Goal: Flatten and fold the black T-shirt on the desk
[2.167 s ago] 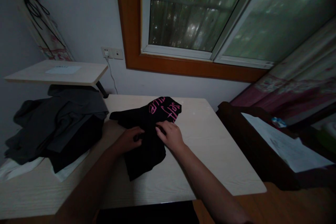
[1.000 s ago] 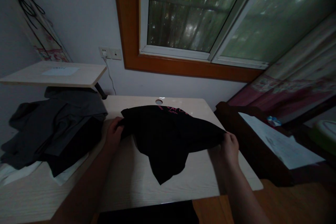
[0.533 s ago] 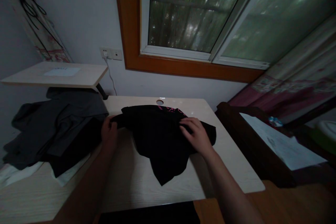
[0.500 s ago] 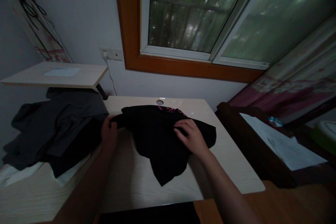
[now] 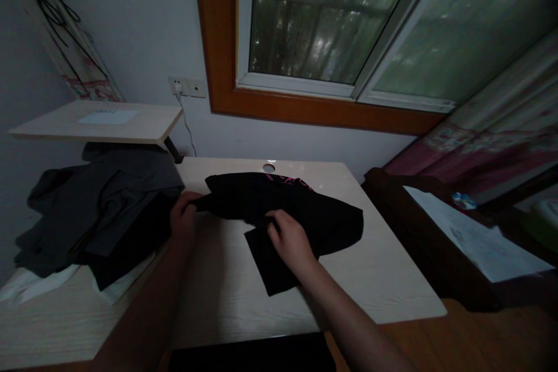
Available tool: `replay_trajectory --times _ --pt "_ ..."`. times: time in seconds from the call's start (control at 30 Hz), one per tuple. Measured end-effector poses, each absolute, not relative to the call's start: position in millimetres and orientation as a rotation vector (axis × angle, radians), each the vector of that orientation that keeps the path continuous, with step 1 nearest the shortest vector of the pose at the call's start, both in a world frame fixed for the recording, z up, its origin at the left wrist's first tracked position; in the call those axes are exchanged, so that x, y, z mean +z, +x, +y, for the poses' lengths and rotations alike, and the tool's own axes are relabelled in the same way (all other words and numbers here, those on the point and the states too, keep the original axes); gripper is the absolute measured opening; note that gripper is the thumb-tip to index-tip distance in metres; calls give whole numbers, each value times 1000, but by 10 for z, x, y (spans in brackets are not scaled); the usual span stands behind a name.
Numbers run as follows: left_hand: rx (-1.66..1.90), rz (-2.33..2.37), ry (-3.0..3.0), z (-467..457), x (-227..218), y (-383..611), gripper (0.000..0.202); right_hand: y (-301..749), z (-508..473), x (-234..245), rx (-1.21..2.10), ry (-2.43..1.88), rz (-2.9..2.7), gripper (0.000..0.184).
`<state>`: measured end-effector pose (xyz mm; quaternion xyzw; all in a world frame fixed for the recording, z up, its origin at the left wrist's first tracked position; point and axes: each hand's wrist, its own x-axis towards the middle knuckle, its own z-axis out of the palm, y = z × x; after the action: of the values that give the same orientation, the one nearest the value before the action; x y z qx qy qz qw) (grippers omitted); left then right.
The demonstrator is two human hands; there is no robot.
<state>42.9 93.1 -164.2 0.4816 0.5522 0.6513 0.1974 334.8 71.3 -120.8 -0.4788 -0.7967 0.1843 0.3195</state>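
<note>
"What's at the far left?"

"A pile of clothes [image 5: 108, 197], mostly grey and black with white cloth beneath, on the table [image 5: 65, 317]. It sits partly under a shelf [image 5: 65, 125] with a paper [image 5: 108, 117] on top."

"And the left hand [image 5: 183, 216]?"

"Just beside the pile, fingers pinched narrow on the left end of a black shirt [image 5: 333, 221]."

"Where is the shirt?"

"Spread across the middle of the table, creased, with pink lettering [image 5: 288, 181] along its far edge."

"The right hand [image 5: 290, 241]?"

"On the shirt's middle, fingers curled close together, touching the cloth. I can't tell whether they grip a fold."

"Past the table?"

"A white sheet [image 5: 473, 235] on something dark brown, then a curtain [image 5: 501, 116]."
</note>
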Motion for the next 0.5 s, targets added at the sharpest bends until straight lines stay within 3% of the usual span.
replay_trajectory --times 0.13,0.27,0.5 --pt "1757 1279 1524 918 -1672 399 23 3832 965 -1026 629 -1315 -1579 30" --pt "1426 1008 1627 886 -1639 477 38 4220 1129 -959 823 -1312 -1245 40" --pt "1285 1274 1941 887 -1588 693 29 4391 1174 -1130 896 -1317 -1107 44"
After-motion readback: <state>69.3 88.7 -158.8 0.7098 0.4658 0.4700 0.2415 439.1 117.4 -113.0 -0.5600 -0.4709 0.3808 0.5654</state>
